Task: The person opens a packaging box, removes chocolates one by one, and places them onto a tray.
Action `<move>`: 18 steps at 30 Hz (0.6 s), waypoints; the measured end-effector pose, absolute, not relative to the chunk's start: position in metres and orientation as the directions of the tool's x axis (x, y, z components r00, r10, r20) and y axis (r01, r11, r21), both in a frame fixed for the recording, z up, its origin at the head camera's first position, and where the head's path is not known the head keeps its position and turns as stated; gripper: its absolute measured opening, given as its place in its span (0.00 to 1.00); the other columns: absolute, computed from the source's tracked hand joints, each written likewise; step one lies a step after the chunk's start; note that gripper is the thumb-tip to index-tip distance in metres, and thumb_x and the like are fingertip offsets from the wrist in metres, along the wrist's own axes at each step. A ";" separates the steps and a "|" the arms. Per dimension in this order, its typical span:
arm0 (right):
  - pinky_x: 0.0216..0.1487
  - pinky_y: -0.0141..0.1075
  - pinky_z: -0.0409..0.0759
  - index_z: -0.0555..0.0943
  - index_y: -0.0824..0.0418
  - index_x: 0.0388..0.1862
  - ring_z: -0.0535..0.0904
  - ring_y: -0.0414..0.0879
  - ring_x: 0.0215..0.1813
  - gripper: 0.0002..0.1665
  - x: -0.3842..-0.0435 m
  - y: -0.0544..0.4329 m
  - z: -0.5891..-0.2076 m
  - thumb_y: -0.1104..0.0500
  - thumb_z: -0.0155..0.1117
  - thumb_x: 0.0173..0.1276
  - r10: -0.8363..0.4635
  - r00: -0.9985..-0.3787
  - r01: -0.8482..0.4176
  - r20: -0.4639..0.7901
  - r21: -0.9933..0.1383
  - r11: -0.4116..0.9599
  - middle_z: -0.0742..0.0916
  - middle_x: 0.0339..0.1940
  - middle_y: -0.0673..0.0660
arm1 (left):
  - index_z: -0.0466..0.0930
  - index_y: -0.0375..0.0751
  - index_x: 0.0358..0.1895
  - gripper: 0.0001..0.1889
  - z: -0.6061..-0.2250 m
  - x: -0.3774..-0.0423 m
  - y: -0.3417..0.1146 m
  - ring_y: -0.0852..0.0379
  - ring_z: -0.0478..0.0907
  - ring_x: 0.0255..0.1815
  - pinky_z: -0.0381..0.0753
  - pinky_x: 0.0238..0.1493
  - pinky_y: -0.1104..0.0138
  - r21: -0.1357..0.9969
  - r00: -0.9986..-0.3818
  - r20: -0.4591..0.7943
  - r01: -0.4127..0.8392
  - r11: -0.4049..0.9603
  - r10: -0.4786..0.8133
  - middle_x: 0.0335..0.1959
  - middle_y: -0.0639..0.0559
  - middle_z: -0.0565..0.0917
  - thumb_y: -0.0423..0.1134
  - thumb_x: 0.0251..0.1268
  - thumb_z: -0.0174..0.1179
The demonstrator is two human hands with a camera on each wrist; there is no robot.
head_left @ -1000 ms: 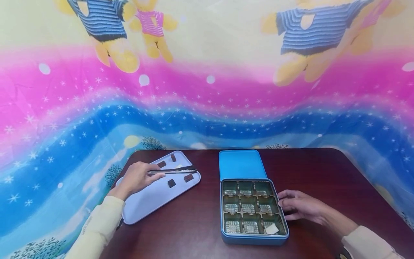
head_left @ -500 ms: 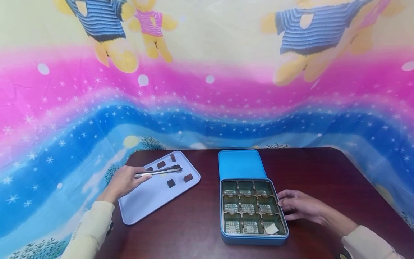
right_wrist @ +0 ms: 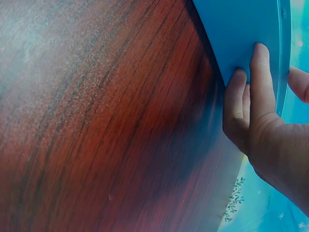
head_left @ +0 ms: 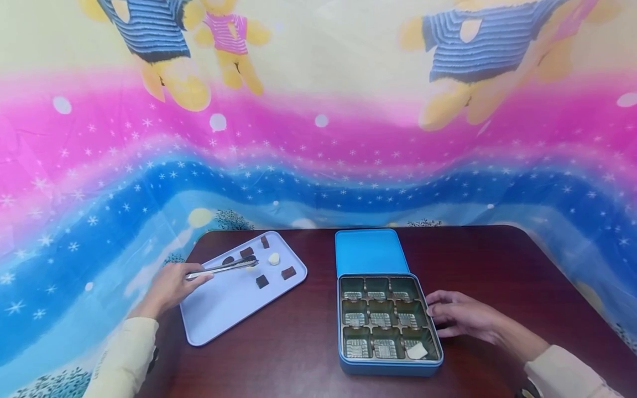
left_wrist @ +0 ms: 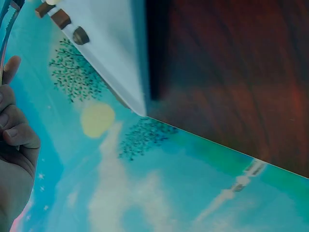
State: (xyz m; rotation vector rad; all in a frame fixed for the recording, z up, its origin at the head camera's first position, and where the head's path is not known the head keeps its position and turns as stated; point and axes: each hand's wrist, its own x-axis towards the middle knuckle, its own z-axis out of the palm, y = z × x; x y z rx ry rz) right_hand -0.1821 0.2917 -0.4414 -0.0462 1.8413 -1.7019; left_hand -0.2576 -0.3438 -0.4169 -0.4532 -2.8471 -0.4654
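My left hand (head_left: 171,284) holds a pair of metal tongs (head_left: 216,270) over the pale tray (head_left: 219,318). The tips of the tongs are above a pale piece that they mostly hide; I cannot tell whether they touch it. Around them on the tray lie several brown chocolates (head_left: 288,273) and a white chocolate (head_left: 274,258). My right hand (head_left: 468,316) rests its fingers against the right side of the blue tin (head_left: 390,368). In the right wrist view, extended fingers (right_wrist: 263,92) touch the tin's wall. One white piece (head_left: 417,351) lies in the tin's near right compartment.
A blue lid (head_left: 370,251) lies directly behind the tin, its near edge meeting the tin in view. Tray and tin stand apart on the dark wooden table (head_left: 293,337). A printed cloth (head_left: 318,138) hangs around the table's back and sides.
My left hand and the tongs have moved left and slightly toward me across the tray, uncovering the white chocolate. My right hand has stayed at the tin.
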 end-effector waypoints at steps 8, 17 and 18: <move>0.52 0.51 0.82 0.61 0.75 0.63 0.83 0.52 0.53 0.27 -0.182 0.291 -0.441 0.62 0.56 0.73 -0.433 -0.805 0.373 -0.406 -0.914 0.163 0.86 0.49 0.61 | 0.89 0.39 0.45 0.18 -0.423 -0.252 -0.358 0.58 0.69 0.25 0.68 0.28 0.64 0.265 -0.944 0.223 0.297 0.917 0.242 0.19 0.58 0.77 0.51 0.64 0.67; 0.52 0.51 0.82 0.61 0.74 0.63 0.83 0.51 0.53 0.26 -0.182 0.292 -0.441 0.62 0.54 0.74 -0.438 -0.805 0.368 -0.401 -0.916 0.161 0.85 0.49 0.60 | 0.88 0.38 0.47 0.20 -0.432 -0.248 -0.372 0.56 0.71 0.27 0.69 0.29 0.62 0.292 -0.972 0.153 0.216 0.932 0.178 0.26 0.54 0.83 0.52 0.64 0.67; 0.52 0.51 0.82 0.61 0.74 0.63 0.82 0.51 0.53 0.25 -0.182 0.292 -0.441 0.62 0.54 0.74 -0.440 -0.805 0.367 -0.399 -0.916 0.160 0.85 0.48 0.60 | 0.88 0.38 0.47 0.20 -0.433 -0.247 -0.373 0.56 0.70 0.26 0.69 0.29 0.62 0.294 -0.974 0.147 0.211 0.932 0.174 0.26 0.54 0.82 0.52 0.64 0.67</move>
